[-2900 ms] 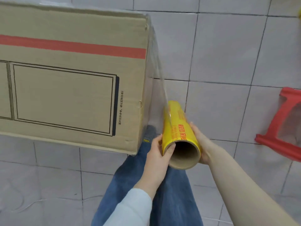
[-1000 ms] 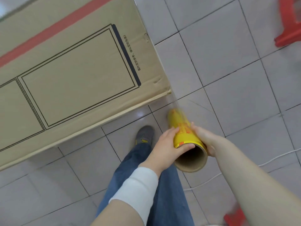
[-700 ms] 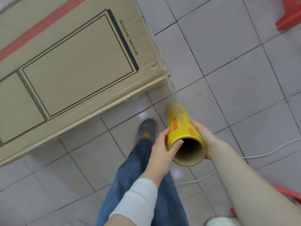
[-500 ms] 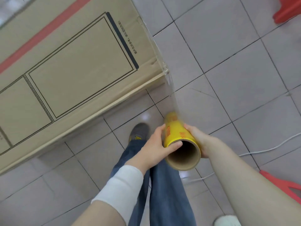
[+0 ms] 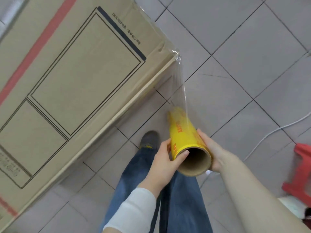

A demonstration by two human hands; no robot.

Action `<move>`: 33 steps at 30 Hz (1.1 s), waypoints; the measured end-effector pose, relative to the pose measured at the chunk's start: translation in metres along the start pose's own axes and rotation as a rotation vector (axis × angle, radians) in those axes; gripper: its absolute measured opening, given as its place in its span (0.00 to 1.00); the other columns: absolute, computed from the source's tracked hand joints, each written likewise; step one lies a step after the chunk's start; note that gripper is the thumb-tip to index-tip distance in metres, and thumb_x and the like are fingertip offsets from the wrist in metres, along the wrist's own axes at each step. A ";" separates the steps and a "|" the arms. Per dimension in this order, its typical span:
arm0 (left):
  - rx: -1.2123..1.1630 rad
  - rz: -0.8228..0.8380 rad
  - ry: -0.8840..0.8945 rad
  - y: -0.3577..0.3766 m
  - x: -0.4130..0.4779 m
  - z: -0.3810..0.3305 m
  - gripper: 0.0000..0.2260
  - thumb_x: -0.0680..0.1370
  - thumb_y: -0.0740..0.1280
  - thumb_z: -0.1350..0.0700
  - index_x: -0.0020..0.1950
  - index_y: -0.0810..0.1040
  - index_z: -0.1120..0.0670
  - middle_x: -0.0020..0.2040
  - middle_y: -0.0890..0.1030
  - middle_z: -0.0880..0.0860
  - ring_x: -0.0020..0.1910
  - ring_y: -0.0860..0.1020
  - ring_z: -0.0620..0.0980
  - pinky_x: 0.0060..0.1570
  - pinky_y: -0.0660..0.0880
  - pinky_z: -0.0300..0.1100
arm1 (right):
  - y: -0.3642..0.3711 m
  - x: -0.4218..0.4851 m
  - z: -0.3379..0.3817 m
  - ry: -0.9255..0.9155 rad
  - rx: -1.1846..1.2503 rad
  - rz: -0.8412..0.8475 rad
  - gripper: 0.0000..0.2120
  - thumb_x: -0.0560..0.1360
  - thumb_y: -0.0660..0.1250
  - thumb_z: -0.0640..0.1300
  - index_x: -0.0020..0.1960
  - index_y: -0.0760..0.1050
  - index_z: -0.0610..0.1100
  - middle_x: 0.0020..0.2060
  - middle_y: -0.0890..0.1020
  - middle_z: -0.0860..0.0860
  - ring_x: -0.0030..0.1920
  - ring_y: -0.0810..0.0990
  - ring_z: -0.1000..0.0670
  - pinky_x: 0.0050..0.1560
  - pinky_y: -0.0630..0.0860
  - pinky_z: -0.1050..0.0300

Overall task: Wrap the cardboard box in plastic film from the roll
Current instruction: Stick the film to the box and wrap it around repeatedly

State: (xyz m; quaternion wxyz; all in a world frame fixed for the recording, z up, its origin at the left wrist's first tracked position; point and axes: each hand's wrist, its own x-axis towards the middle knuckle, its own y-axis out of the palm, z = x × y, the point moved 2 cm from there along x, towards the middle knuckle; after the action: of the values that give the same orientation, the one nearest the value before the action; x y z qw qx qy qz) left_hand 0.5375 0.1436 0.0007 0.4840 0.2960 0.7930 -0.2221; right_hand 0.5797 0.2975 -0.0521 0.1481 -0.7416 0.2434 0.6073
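Closest in, a white sleeve covers the left forearm above blue denim jeans. The left hand has its grip clamped on the near end of the yellow printed roll of plastic film, with the thumb hooked over the rim of its hollow brown cardboard core. The right hand holds the opposite side of the same end, its grip wrapped round the roll. The roll points away from the person, its far end blurred. A grey shoe stands on the floor just left of it.

From the roll a clear sheet of film stretches up to the near corner of the large brown cardboard box, where it bunches and clings along the box's end edge. The box is closed, so what it holds cannot be told. It bears black printed frames and a red stripe.

Everything stands on a grey tiled floor. A thin white cable trails across the tiles at the right, near a red plastic stool.
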 end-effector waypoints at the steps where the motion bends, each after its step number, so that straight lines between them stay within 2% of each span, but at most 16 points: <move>1: 0.031 0.031 -0.019 -0.006 -0.002 0.005 0.30 0.71 0.69 0.41 0.69 0.63 0.47 0.61 0.73 0.41 0.60 0.72 0.38 0.56 0.69 0.32 | 0.006 0.002 -0.002 -0.007 -0.029 -0.004 0.31 0.76 0.58 0.66 0.61 0.76 0.41 0.46 0.84 0.40 0.45 0.82 0.42 0.45 0.79 0.51; 3: 0.126 0.090 -0.036 -0.018 -0.004 0.010 0.31 0.71 0.68 0.39 0.68 0.62 0.48 0.61 0.73 0.40 0.61 0.72 0.39 0.55 0.68 0.34 | 0.016 0.006 -0.007 -0.006 -0.115 -0.040 0.31 0.77 0.56 0.65 0.63 0.74 0.41 0.49 0.83 0.39 0.47 0.81 0.41 0.51 0.78 0.49; 5: 0.157 0.112 -0.012 -0.025 -0.005 0.008 0.37 0.70 0.68 0.40 0.73 0.56 0.49 0.65 0.65 0.38 0.67 0.64 0.39 0.61 0.62 0.35 | 0.024 0.008 -0.016 0.026 -0.222 -0.063 0.32 0.76 0.56 0.67 0.64 0.74 0.41 0.52 0.83 0.39 0.50 0.82 0.40 0.55 0.78 0.47; 7: 0.227 0.146 0.045 -0.025 -0.003 0.000 0.42 0.71 0.69 0.42 0.77 0.48 0.50 0.74 0.53 0.42 0.74 0.52 0.41 0.69 0.55 0.38 | 0.031 0.009 -0.026 0.042 -0.311 -0.051 0.33 0.75 0.54 0.69 0.62 0.76 0.43 0.53 0.83 0.39 0.52 0.82 0.40 0.55 0.78 0.45; 8: 0.309 0.180 0.062 -0.022 -0.001 -0.003 0.43 0.71 0.68 0.41 0.77 0.47 0.51 0.77 0.48 0.45 0.76 0.49 0.44 0.71 0.52 0.40 | 0.035 0.009 -0.030 0.036 -0.343 -0.036 0.33 0.76 0.52 0.69 0.61 0.77 0.43 0.52 0.83 0.39 0.53 0.82 0.40 0.55 0.78 0.45; 9: 0.387 0.208 0.066 -0.020 0.001 -0.005 0.42 0.71 0.68 0.40 0.77 0.49 0.51 0.78 0.48 0.48 0.76 0.51 0.47 0.72 0.53 0.42 | 0.038 0.009 -0.033 0.026 -0.350 -0.027 0.33 0.76 0.51 0.69 0.60 0.77 0.44 0.52 0.83 0.40 0.53 0.82 0.40 0.55 0.78 0.46; 12: 0.533 0.198 0.095 -0.015 0.000 -0.002 0.38 0.71 0.67 0.39 0.76 0.56 0.52 0.77 0.56 0.51 0.75 0.55 0.49 0.72 0.54 0.44 | 0.033 0.009 -0.043 -0.016 -0.264 -0.011 0.31 0.79 0.48 0.65 0.62 0.76 0.43 0.51 0.82 0.40 0.50 0.81 0.42 0.48 0.78 0.49; 14: 0.544 0.183 0.127 -0.018 -0.004 0.005 0.38 0.71 0.67 0.40 0.75 0.56 0.52 0.76 0.57 0.51 0.75 0.56 0.48 0.72 0.55 0.44 | 0.025 0.009 -0.048 -0.040 -0.225 -0.014 0.29 0.80 0.48 0.62 0.65 0.73 0.43 0.53 0.81 0.38 0.49 0.81 0.41 0.42 0.78 0.49; 18: 0.460 0.153 0.131 -0.026 -0.018 0.033 0.39 0.70 0.69 0.40 0.75 0.55 0.48 0.76 0.58 0.49 0.73 0.58 0.47 0.72 0.58 0.46 | 0.017 0.009 -0.067 -0.135 -0.233 -0.119 0.19 0.82 0.56 0.54 0.66 0.72 0.46 0.44 0.79 0.43 0.41 0.77 0.46 0.37 0.75 0.54; 20: 0.343 0.097 0.113 -0.030 -0.027 0.045 0.37 0.70 0.68 0.41 0.74 0.55 0.45 0.75 0.60 0.47 0.72 0.61 0.46 0.71 0.61 0.47 | 0.021 0.011 -0.080 -0.117 -0.177 -0.101 0.23 0.78 0.59 0.60 0.61 0.75 0.43 0.43 0.81 0.45 0.42 0.79 0.47 0.38 0.75 0.56; 23: 0.204 0.030 0.101 -0.037 -0.039 0.058 0.33 0.72 0.67 0.42 0.74 0.57 0.45 0.72 0.64 0.45 0.69 0.65 0.44 0.66 0.64 0.40 | 0.036 0.012 -0.094 -0.010 0.048 0.060 0.31 0.72 0.62 0.67 0.59 0.76 0.42 0.48 0.84 0.41 0.48 0.82 0.42 0.44 0.78 0.51; 25: 0.189 0.022 0.109 -0.043 -0.046 0.067 0.31 0.73 0.66 0.42 0.73 0.59 0.46 0.68 0.69 0.44 0.66 0.68 0.42 0.62 0.67 0.33 | 0.049 0.014 -0.097 -0.034 0.222 0.147 0.30 0.73 0.62 0.66 0.59 0.76 0.42 0.45 0.85 0.39 0.44 0.84 0.41 0.44 0.79 0.49; 27: 0.178 0.022 0.102 -0.053 -0.051 0.073 0.26 0.75 0.65 0.45 0.71 0.62 0.47 0.61 0.73 0.41 0.60 0.73 0.38 0.53 0.68 0.22 | 0.064 0.019 -0.103 -0.081 0.309 0.171 0.29 0.74 0.60 0.65 0.58 0.77 0.42 0.41 0.85 0.40 0.40 0.84 0.42 0.43 0.79 0.51; 29: 0.221 0.059 0.107 -0.070 -0.048 0.074 0.25 0.75 0.65 0.46 0.70 0.64 0.48 0.58 0.73 0.39 0.55 0.73 0.34 0.48 0.67 0.19 | 0.079 0.023 -0.110 -0.076 0.370 0.177 0.28 0.75 0.59 0.66 0.54 0.77 0.42 0.36 0.85 0.40 0.40 0.83 0.42 0.41 0.77 0.51; 31: 0.321 0.112 0.145 -0.086 -0.042 0.072 0.29 0.72 0.66 0.41 0.70 0.63 0.49 0.63 0.72 0.42 0.61 0.72 0.39 0.56 0.68 0.27 | 0.090 0.025 -0.118 -0.059 0.394 0.153 0.28 0.74 0.59 0.66 0.51 0.76 0.41 0.33 0.85 0.40 0.41 0.81 0.42 0.40 0.76 0.49; 33: 0.413 0.183 0.176 -0.097 -0.037 0.067 0.37 0.69 0.67 0.38 0.73 0.57 0.47 0.71 0.63 0.44 0.71 0.62 0.45 0.67 0.62 0.38 | 0.101 0.027 -0.126 -0.041 0.378 0.148 0.28 0.75 0.58 0.66 0.49 0.76 0.40 0.31 0.84 0.40 0.36 0.82 0.43 0.36 0.79 0.52</move>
State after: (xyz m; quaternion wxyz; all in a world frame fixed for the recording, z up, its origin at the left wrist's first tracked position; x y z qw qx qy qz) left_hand 0.5273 0.0210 0.0114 0.3603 0.4774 0.7398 -0.3081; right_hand 0.6335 0.1433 -0.0429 0.2447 -0.6682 0.4039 0.5749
